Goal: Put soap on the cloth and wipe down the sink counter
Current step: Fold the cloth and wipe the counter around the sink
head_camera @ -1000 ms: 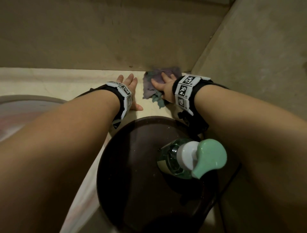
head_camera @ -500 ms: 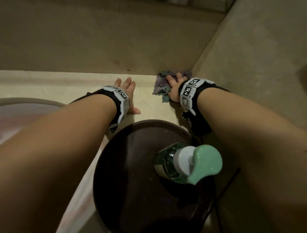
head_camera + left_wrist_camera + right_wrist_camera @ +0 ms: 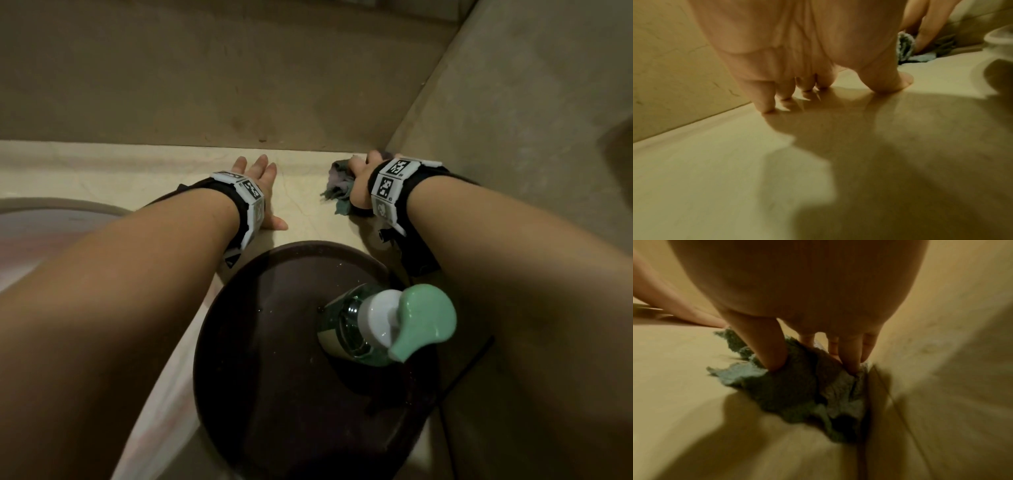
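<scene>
A crumpled grey-green cloth [image 3: 337, 187] [image 3: 797, 386] [image 3: 904, 47] lies on the cream counter [image 3: 102, 171] in the back right corner, against the right wall. My right hand [image 3: 359, 176] [image 3: 813, 368] is on top of it, thumb and fingers dug into the bunched fabric. My left hand [image 3: 265, 181] [image 3: 846, 87] rests on the bare counter left of the cloth, fingers spread and straight, tips touching the surface. The soap bottle [image 3: 394, 318], clear with a mint-green pump head, stands near me on a dark round tray [image 3: 274, 325].
The sink basin [image 3: 41, 233] curves in at the left edge. A back wall [image 3: 239, 85] and a right wall [image 3: 513, 137] close off the corner. A thin dark cable [image 3: 469, 370] runs beside the tray on the right.
My right hand has slid the cloth rightward into the corner, and the cloth has gone from spread to bunched. The left hand has stayed flat on the counter.
</scene>
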Demonstrator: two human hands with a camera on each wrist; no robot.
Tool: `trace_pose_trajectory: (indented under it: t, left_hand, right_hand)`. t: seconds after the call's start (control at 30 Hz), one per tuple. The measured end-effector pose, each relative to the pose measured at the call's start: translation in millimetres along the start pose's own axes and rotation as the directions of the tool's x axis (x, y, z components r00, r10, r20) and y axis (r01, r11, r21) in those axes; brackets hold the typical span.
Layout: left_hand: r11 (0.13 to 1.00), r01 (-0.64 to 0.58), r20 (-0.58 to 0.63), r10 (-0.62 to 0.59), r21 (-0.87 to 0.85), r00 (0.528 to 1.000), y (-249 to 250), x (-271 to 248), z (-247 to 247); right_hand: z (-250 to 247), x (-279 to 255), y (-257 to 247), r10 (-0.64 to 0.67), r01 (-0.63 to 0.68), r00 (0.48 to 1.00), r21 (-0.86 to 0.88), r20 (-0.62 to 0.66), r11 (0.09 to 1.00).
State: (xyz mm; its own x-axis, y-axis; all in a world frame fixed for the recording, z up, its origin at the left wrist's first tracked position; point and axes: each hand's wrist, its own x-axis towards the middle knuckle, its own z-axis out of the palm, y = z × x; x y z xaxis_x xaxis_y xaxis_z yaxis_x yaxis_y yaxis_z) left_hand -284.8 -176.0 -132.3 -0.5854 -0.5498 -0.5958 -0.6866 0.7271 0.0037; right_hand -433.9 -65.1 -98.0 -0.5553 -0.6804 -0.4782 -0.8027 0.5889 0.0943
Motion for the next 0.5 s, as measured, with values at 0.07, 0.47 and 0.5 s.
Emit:
trace_pose_trajectory:
  t: [0.07,0.47,0.5]
  left_hand:
    - [1.0,0.001,0.006,-0.001,0.007,1.0,1.1,-1.0,-1.1]
    - [1.0,-0.002,0.004,0.002,0.002,1.0,-0.8,-0.2,-0.3]
    - [1.0,-0.001,0.005,0.001,0.003,1.0,-1.3,0.7,0.0]
  right_hand:
    - [6.6,-5.1,2.3,0.003,-0.003,1.0,0.005,0.031,1.0]
    - [19.7,11.2,1.9,0.031,-0.005,0.988,-0.166,0.155,0.986]
    - [16.0,13.9,-0.1,0.011,0.008,0.991,-0.144,0.136,0.99]
